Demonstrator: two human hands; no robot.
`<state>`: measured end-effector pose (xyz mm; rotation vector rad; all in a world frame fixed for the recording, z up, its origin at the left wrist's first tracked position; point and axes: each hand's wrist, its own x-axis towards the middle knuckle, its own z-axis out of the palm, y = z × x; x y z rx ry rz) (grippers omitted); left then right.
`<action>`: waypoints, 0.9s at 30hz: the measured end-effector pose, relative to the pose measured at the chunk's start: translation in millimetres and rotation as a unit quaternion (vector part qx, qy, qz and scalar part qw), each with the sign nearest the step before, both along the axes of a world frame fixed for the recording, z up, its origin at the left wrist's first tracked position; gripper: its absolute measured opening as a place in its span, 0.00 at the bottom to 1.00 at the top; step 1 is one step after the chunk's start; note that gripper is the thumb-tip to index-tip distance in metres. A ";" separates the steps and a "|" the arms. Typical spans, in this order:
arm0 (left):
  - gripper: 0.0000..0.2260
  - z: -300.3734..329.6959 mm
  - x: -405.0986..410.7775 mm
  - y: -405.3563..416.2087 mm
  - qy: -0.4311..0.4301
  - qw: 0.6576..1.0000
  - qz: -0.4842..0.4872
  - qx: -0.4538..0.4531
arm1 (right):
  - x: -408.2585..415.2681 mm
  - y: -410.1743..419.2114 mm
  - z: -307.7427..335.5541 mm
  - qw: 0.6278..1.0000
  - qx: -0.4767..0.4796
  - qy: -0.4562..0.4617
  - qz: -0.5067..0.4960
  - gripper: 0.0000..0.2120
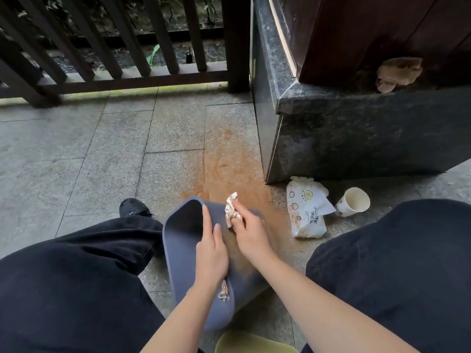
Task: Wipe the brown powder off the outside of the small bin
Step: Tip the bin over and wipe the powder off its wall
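Note:
A small grey-blue bin point(184, 253) lies on its side on the stone floor between my knees, its open mouth facing away from me. My left hand point(211, 248) grips the rim, fingers over the edge. My right hand point(248, 230) presses a crumpled white wipe point(231, 208), stained brown, against the bin's upper side near the rim. Brown powder point(242, 266) dusts the bin's side under my right wrist. Another scrap of stained wipe point(224, 291) shows under my left wrist.
Brown powder point(229, 169) spreads over the floor tiles beyond the bin. A white wipes packet point(305, 210) and a tipped paper cup point(353, 202) lie to the right. A dark stone plinth point(356, 133) stands at the right, a wooden railing point(114, 59) behind.

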<state>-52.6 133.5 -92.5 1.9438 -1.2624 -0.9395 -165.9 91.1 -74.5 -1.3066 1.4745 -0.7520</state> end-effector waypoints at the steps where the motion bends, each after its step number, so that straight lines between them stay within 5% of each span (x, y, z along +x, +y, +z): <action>1: 0.25 -1.0 0.6 -1.2 -0.007 1.000 -0.005 0.000 | 3.8 -2.1 -1.6 0.998 -0.042 0.026 0.030 0.23; 8: 0.23 -0.6 17.4 -14.5 0.016 0.997 -0.068 -0.019 | 9.7 -15.1 -24.7 0.952 -0.155 0.144 0.219 0.23; 15: 0.24 -2.1 24.2 -18.6 -0.046 0.995 -0.087 -0.008 | 14.4 -10.3 -48.1 0.922 -0.205 0.237 0.229 0.25; 27: 0.26 -7.6 28.5 -12.6 -0.081 0.993 -0.080 -0.015 | -51.4 -12.2 -127.4 0.935 -0.003 0.325 0.140 0.27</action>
